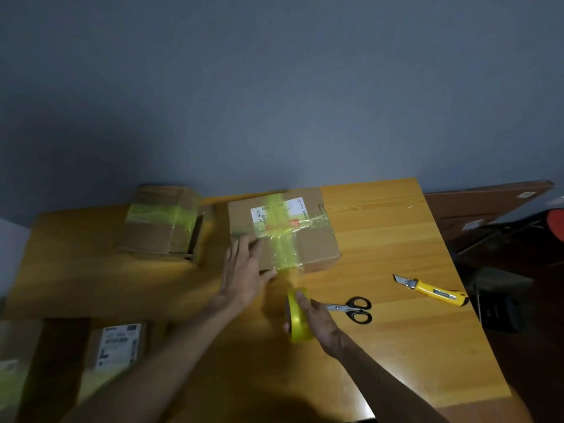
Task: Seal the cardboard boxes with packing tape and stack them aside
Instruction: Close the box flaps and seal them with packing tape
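Note:
A cardboard box with a white label lies in the middle of the wooden table. Yellow-green tape runs across its top and down its near side. My left hand lies flat with straight fingers on the box's near left corner. My right hand grips a yellow tape roll just in front of the box. A stretch of tape runs from the roll up to the box's near edge. A second taped box stands at the far left of the table.
Black-handled scissors lie right of the tape roll. A yellow utility knife lies near the table's right edge. More boxes, one with a label, sit low at the left. A dark board leans beyond the right edge.

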